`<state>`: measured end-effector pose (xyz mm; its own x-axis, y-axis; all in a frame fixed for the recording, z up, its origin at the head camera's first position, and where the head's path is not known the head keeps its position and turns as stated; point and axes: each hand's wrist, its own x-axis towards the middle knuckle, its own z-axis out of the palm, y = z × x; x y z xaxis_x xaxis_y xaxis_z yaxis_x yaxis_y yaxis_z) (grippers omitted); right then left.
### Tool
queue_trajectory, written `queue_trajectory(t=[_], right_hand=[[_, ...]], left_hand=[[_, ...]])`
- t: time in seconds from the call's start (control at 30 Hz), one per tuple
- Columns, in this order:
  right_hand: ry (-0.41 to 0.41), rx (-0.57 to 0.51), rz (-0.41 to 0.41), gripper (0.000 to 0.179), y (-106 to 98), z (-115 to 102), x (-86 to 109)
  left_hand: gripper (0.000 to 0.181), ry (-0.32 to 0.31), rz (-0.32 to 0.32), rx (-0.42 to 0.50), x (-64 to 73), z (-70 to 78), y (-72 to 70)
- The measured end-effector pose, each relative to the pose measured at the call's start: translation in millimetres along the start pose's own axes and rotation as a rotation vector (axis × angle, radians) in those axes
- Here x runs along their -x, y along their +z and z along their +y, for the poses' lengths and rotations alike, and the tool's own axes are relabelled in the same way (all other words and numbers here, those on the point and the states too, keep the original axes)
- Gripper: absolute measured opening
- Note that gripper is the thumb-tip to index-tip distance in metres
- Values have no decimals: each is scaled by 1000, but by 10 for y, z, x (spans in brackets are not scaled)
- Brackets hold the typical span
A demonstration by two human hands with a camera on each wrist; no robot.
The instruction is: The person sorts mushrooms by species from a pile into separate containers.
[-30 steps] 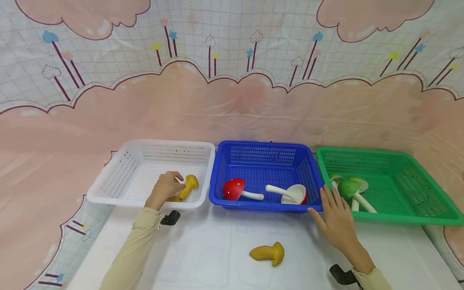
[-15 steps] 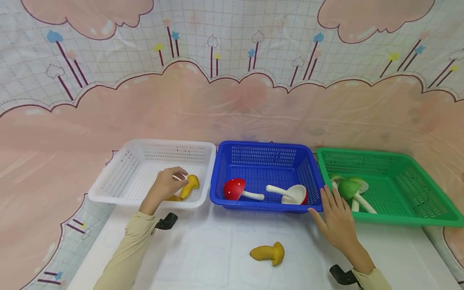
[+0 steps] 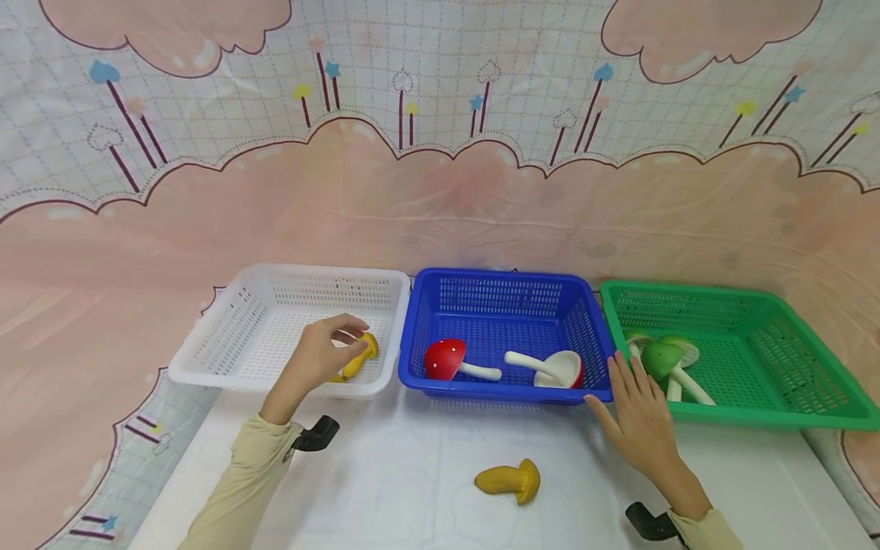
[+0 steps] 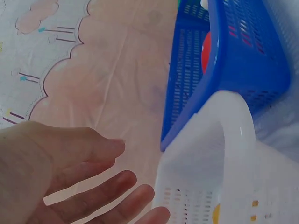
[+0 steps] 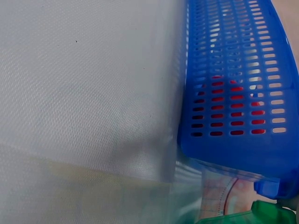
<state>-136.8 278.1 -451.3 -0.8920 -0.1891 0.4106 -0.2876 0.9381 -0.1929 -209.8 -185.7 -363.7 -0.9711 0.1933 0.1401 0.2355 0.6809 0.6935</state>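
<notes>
My left hand (image 3: pixel 323 351) hovers over the white basket (image 3: pixel 227 384), fingers loosely bent and parted from the thumb, with nothing between them. Below its fingertips lies a yellow toy mushroom (image 3: pixel 356 367), its cap partly covered by the hand; a second one beside it is mostly hidden. In the left wrist view the bent fingers (image 4: pixel 122 179) are spread beside the basket's corner. My right hand (image 3: pixel 639 420) lies with straight fingers at the rims where the blue basket (image 3: pixel 495 393) and green basket (image 3: pixel 770 416) meet; the right wrist view does not show it.
Another yellow mushroom (image 3: pixel 509 480) lies on the white tabletop (image 3: pixel 406 489) in front of the blue basket. Two red-capped mushrooms (image 3: pixel 444 359) are inside the blue basket. Several green-capped mushrooms (image 3: pixel 662 357) sit at the left of the green one. A printed cloth (image 3: pixel 481 191) hangs behind.
My left hand has drawn slightly up and right from beside the yellow mushrooms, its fingers loosening and now overlapping one cap. The right hand and the mushrooms have stayed put.
</notes>
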Motion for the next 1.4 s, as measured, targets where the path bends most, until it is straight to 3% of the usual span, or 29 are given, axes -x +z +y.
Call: queue_trajectory(t=[0.23, 0.6, 1.4], right_hand=[[-5, 0, 13, 73, 12, 1, 2], [0, -7, 11, 73, 3, -3, -5], [-5, -11, 14, 73, 22, 6, 6]], left_hand=[[21, 56, 24, 44, 59, 133, 36], [22, 63, 19, 114, 170, 382, 135], [23, 187, -113, 193, 364, 667, 527]])
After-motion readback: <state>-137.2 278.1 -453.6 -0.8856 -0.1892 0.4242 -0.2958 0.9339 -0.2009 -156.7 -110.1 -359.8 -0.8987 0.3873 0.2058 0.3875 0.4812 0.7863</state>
